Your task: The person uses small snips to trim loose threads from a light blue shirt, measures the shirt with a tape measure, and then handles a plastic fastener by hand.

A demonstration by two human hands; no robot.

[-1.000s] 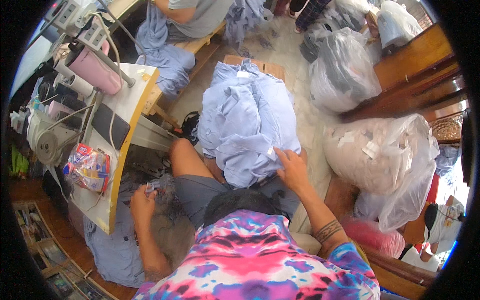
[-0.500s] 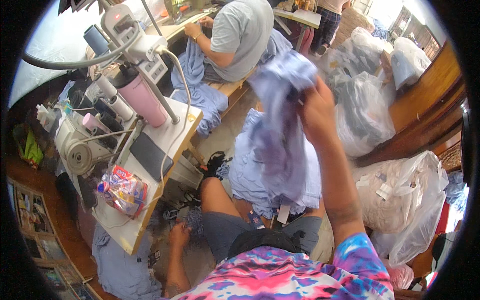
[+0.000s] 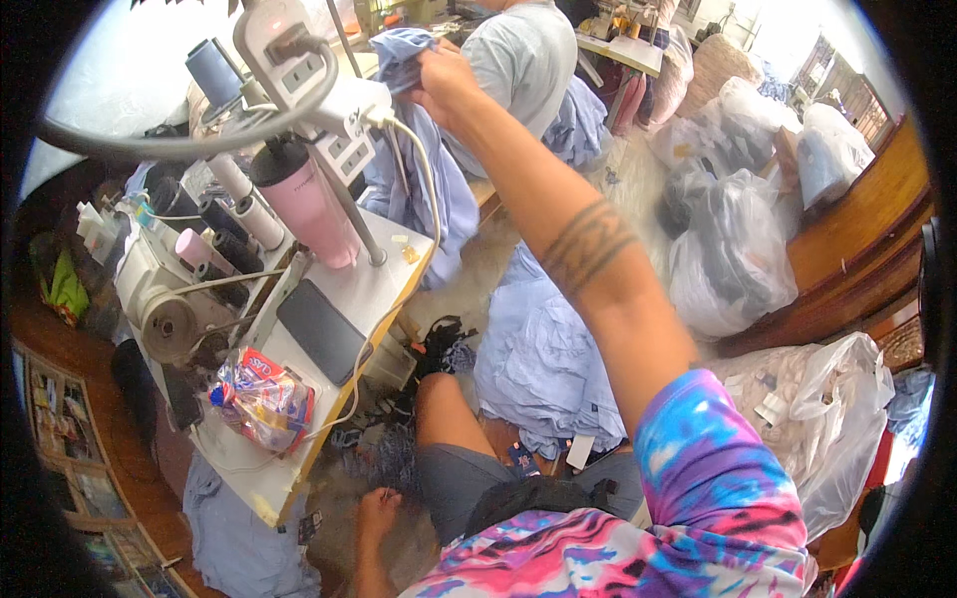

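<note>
My right hand [image 3: 449, 88] is stretched far forward and left, closed on a bunched light-blue garment [image 3: 401, 48] beside the seated person in grey [image 3: 523, 65]. Below that grip, more blue cloth [image 3: 439, 214] hangs by the bench; I cannot tell whether it is the same piece. Low beside my left thigh, my left hand [image 3: 379, 513] is closed; what its fingers hold, if anything, is too small to make out. A stack of light-blue garments [image 3: 543, 349] lies in front of my knees, with a white tag [image 3: 580, 452] at its near edge.
To the left stands a sewing table [image 3: 394, 289] with a pink tumbler [image 3: 309, 204], a dark phone [image 3: 321, 329], a bread bag [image 3: 264, 399], thread cones and a power strip on a pole [image 3: 344, 149]. Stuffed plastic bags [image 3: 733, 259] line the right. Blue cloth [image 3: 239, 538] lies under the table.
My right hand has swung forward and left from above the stack, carrying the blue garment to beside the seated person. My left hand stays low, shifted slightly, and the view has turned a little.
</note>
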